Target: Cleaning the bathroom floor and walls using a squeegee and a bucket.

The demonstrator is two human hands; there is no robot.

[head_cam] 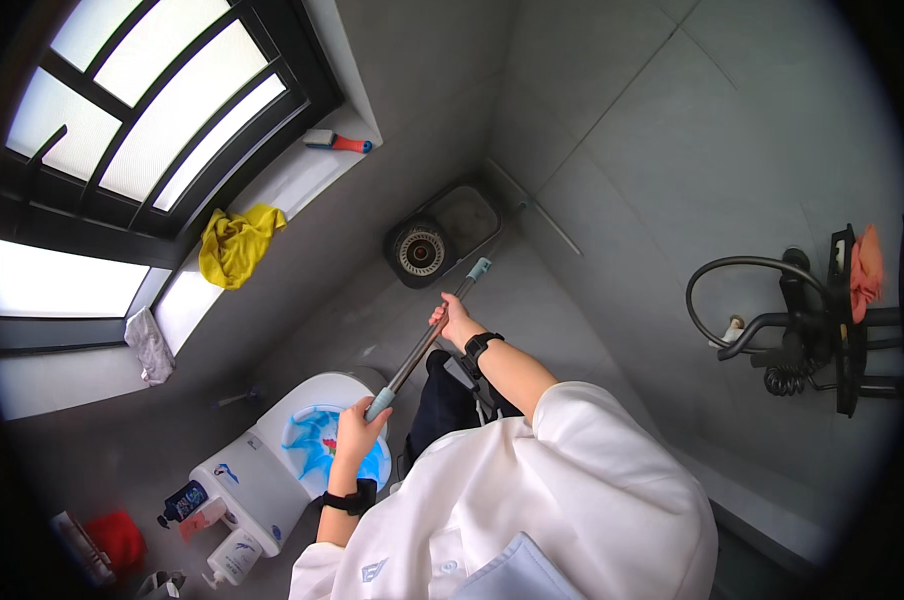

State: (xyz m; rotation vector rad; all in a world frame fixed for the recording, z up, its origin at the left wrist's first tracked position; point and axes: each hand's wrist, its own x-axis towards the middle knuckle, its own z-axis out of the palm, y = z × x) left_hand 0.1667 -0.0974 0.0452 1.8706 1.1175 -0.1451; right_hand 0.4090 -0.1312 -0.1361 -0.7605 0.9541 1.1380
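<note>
A metal pole with pale blue-green plastic ends slants across the middle of the view, apparently a mop handle. My left hand grips its near end, over the toilet bowl. Farther up the shaft, my right hand is closed around the metal. The far end points at a dark spin mop bucket in the corner, which has a round slotted basket. No mop head shows on the pole. Beneath my left hand, the open toilet has blue liquid streaked around its bowl.
Pump bottles stand by the toilet tank. The windowsill bears a yellow cloth, a grey cloth and a red-handled brush. A black shower fixture with a hose juts from the right wall.
</note>
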